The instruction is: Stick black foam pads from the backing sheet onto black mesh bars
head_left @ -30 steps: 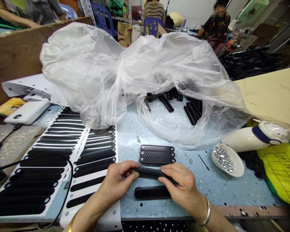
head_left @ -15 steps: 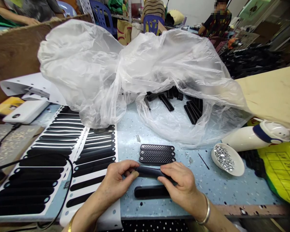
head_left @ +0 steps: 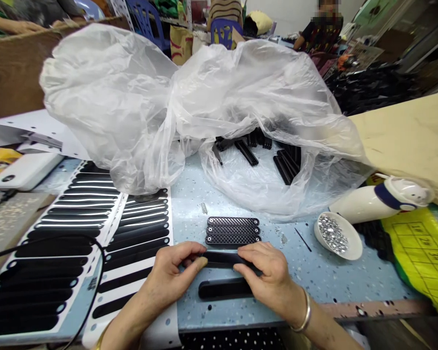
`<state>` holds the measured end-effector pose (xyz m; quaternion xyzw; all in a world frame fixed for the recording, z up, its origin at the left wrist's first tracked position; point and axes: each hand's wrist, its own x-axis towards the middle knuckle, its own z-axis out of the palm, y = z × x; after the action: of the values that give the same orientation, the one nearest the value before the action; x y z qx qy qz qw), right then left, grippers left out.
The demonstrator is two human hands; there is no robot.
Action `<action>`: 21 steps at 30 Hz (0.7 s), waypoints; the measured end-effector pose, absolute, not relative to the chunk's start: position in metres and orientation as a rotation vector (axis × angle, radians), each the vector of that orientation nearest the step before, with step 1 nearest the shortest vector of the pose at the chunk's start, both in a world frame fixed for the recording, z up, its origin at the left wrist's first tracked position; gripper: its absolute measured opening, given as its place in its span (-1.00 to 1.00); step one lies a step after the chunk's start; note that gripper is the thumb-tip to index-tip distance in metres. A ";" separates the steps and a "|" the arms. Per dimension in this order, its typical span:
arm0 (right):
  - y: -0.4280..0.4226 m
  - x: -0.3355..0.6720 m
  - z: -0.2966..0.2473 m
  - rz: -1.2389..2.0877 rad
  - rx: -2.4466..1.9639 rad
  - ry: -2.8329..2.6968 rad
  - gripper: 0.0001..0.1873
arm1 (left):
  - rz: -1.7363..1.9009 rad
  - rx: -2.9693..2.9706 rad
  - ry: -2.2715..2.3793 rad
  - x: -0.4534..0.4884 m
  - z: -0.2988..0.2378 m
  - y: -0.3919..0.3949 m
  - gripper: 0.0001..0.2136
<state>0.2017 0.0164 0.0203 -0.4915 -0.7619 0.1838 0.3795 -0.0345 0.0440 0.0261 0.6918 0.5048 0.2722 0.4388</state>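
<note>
My left hand [head_left: 171,274] and my right hand [head_left: 268,274] pinch the two ends of one long black plastic strip [head_left: 221,258] just above the blue speckled table [head_left: 314,282]. A second smooth black strip [head_left: 222,289] lies flat right under it. Just beyond my fingers three black strips with a mesh texture [head_left: 232,230] lie side by side. White backing sheets [head_left: 95,243] with rows of black strip-shaped stickers cover the table to the left of my left hand.
A big crumpled clear plastic bag [head_left: 190,112] lies behind, with more black strips [head_left: 277,158] in its mouth. A small white bowl of shiny beads [head_left: 337,236] and a white bottle [head_left: 379,199] sit right. A black cable [head_left: 58,240] loops left. Other people sit far behind.
Both hands keep the same hold on the strip. The view has drifted slightly, so everything sits a little lower-left in the picture.
</note>
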 end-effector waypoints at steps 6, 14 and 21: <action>0.016 0.204 0.016 0.517 -1.266 -1.925 -0.88 | 0.672 1.759 1.305 -0.033 0.024 0.044 -0.82; 0.014 0.205 0.015 0.663 -1.257 -1.820 -0.82 | 0.632 1.791 1.314 -0.033 0.020 0.044 -0.82; 0.013 0.207 0.017 0.746 -1.252 -1.762 -0.78 | 0.620 1.791 1.288 -0.033 0.018 0.045 -0.82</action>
<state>0.2067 0.0127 0.0167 -0.4983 -0.7013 0.2968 0.4145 -0.0334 0.0453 0.0180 0.7120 0.5121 0.2464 0.4125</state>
